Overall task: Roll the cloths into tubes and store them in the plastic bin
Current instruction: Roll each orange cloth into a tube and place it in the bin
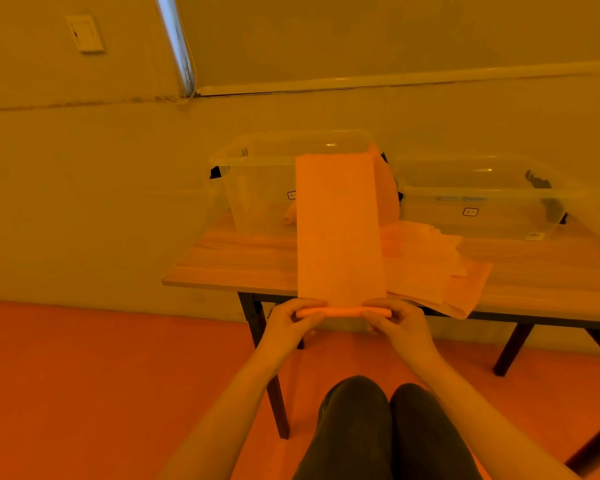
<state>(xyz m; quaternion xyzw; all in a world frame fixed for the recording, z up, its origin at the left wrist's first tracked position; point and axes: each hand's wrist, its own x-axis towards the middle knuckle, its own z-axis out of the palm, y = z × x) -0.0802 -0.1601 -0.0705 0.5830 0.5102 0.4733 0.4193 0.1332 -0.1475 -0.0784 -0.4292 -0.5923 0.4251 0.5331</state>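
Your table (243, 261) carries two bins (257, 174) at 12 and 2 o'clock, a cloth pile (426, 261) at 3 o'clock of the long cloth (340, 230), whose near edge your left hand (288, 325) and right hand (400, 325) pinch into a thin roll

Wooden table (243, 268) by wall, wall switch (85, 32) above.
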